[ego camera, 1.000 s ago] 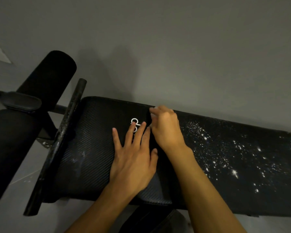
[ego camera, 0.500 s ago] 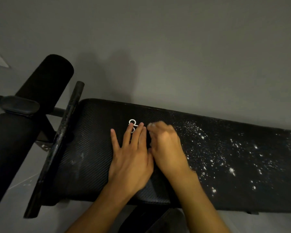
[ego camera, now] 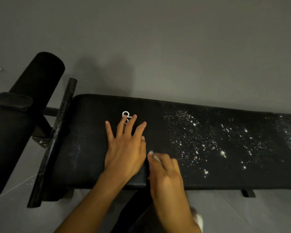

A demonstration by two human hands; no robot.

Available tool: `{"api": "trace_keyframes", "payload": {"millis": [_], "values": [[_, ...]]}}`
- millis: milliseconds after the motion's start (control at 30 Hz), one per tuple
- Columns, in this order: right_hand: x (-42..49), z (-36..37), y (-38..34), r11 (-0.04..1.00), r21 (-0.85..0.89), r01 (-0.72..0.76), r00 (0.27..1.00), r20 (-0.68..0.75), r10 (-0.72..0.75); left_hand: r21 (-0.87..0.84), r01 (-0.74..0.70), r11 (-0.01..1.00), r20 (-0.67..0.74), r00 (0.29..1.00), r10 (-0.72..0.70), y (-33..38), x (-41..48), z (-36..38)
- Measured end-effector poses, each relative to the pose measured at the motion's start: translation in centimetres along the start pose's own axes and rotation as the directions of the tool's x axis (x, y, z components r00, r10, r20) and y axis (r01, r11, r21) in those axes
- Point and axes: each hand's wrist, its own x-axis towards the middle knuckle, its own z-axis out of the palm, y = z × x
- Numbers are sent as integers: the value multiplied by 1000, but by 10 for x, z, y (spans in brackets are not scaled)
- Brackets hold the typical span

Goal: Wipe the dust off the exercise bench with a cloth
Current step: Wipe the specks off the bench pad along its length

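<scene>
The black exercise bench (ego camera: 84,132) runs across the view, with a white logo (ego camera: 126,114) on its pad. White dust specks (ego camera: 200,140) cover the pad's right half, while the left half looks mostly clean. My left hand (ego camera: 124,148) lies flat on the pad with its fingers spread, the fingertips over the logo. My right hand (ego camera: 166,179) is close beside it at the pad's near edge, blurred, with its fingers curled round a dark cloth (ego camera: 147,172). The cloth is hard to tell from the black pad. Something white shows at the right fingertips.
A black foam roller (ego camera: 40,78) and a larger black pad (ego camera: 5,148) stand at the left. A scuffed black bar (ego camera: 57,140) crosses the bench's left end. Grey floor (ego camera: 175,47) surrounds the bench. My dark trouser leg and a pale shoe (ego camera: 199,221) are below.
My right hand has slid from the pad's far edge toward me, down to the near edge. My left hand has stayed flat in the same place.
</scene>
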Motion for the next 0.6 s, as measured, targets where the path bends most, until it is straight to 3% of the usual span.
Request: {"api": "trace_keyframes", "payload": {"millis": [167, 367, 500, 600], "values": [[6, -3, 15, 997, -30, -76, 996, -44, 74, 24, -16, 1000, 21, 1000, 15, 2, -2, -2], [-39, -8, 21, 998, 50, -38, 996, -74, 41, 64, -33, 997, 11, 999, 32, 12, -23, -2], [-33, -13, 33, 992, 37, -118, 988, -101, 121, 43, -67, 997, 41, 997, 66, 29, -34, 5], [-41, -10, 31, 997, 25, -69, 992, -104, 72, 25, -81, 996, 59, 995, 80, 38, -29, 8]]}}
